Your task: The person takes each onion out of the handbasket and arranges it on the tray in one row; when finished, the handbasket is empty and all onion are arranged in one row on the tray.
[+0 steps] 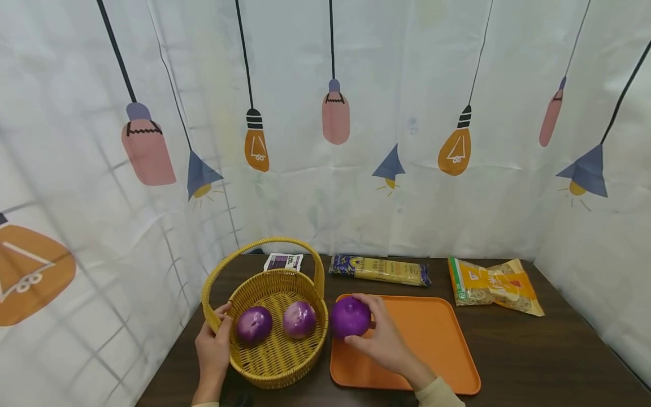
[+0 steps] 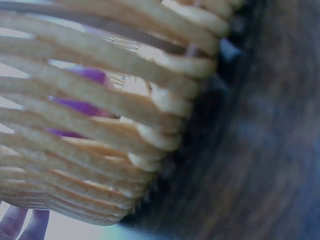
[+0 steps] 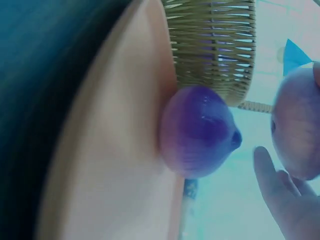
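My right hand [image 1: 378,339] holds a purple onion [image 1: 351,317] above the left part of the orange tray [image 1: 427,339], with thumb and fingers on either side. In the right wrist view, another onion [image 3: 200,132] sits on the tray, tip up, below the held onion [image 3: 300,125]; the head view hides it. My left hand [image 1: 213,345] grips the left side of the yellow woven basket [image 1: 277,376] near the foot of its handle. Inside lie two onions, a darker one [image 1: 254,325] and a paler one [image 1: 299,320]. The left wrist view shows the basket's slatted wall [image 2: 100,115] up close.
Behind the basket lies a small white and purple packet [image 1: 283,262]. A long blue and yellow packet [image 1: 380,270] lies behind the tray, and a yellow and orange bag [image 1: 495,286] to its right. A printed curtain [image 1: 356,198] hangs behind the dark table [image 1: 539,356].
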{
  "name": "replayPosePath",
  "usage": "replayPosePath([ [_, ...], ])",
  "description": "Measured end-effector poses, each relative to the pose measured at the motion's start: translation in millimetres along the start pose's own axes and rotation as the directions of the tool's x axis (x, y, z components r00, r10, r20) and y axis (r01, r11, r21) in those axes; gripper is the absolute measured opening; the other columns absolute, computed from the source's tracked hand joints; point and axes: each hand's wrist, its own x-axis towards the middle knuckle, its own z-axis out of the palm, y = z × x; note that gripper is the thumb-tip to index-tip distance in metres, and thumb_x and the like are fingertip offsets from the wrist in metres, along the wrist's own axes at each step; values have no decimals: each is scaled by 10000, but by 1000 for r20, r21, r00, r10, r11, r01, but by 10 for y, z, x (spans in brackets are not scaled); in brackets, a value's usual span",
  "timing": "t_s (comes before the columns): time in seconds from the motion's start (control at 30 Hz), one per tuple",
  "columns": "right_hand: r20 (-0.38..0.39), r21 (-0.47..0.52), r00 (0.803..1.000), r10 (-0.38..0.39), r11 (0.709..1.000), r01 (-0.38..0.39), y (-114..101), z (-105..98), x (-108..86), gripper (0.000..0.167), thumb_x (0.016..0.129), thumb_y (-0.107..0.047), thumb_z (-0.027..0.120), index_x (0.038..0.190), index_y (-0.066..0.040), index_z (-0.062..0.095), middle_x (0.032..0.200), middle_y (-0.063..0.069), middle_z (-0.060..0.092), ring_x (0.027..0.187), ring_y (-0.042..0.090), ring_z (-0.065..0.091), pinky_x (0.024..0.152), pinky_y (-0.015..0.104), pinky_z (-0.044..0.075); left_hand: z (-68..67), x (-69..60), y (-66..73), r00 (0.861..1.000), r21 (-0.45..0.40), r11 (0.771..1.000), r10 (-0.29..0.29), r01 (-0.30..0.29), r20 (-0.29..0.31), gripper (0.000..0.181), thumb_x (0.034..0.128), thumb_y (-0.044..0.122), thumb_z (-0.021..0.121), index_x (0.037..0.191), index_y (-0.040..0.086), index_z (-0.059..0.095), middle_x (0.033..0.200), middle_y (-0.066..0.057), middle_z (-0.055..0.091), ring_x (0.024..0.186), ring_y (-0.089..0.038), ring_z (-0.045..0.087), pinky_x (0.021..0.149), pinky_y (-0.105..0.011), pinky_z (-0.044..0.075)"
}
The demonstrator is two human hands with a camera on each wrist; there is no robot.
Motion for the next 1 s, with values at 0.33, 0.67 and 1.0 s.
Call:
replayPosePath([
  [0.33, -176, 2, 980, 87, 996, -88, 161, -118, -108, 763, 704, -106, 879, 1362, -227, 513, 1326, 72, 481, 1140, 283, 526, 823, 296, 529, -7, 4, -1, 1000, -9, 1000, 5, -5, 3, 211, 977, 206, 590, 970, -1, 633, 1212, -39, 682, 1065, -63, 568, 778, -90, 371],
  [0.67, -234, 14, 960, 155, 988, -157, 388, -242, -187, 771, 719, -153, 875, 1391, -129, 496, 1355, 110, 455, 1122, 314, 543, 813, 308, 540, -10, -5, 5, 1000, -4, 1000, 0, 0, 1, 212, 978, 215, 589, 984, 8, 637, 1214, -38, 681, 1071, -85, 569, 783, -89, 366],
  [1.0, -282, -77, 944, 170, 977, -198, 535, -318, -216, 786, 717, -167, 878, 1395, -79, 491, 1340, 135, 503, 1083, 316, 558, 833, 357, 508, -16, -3, 0, 1000, -4, 1000, 7, -7, 9, 218, 981, 208, 585, 990, -3, 636, 1216, -33, 681, 1093, -118, 573, 790, -78, 373],
])
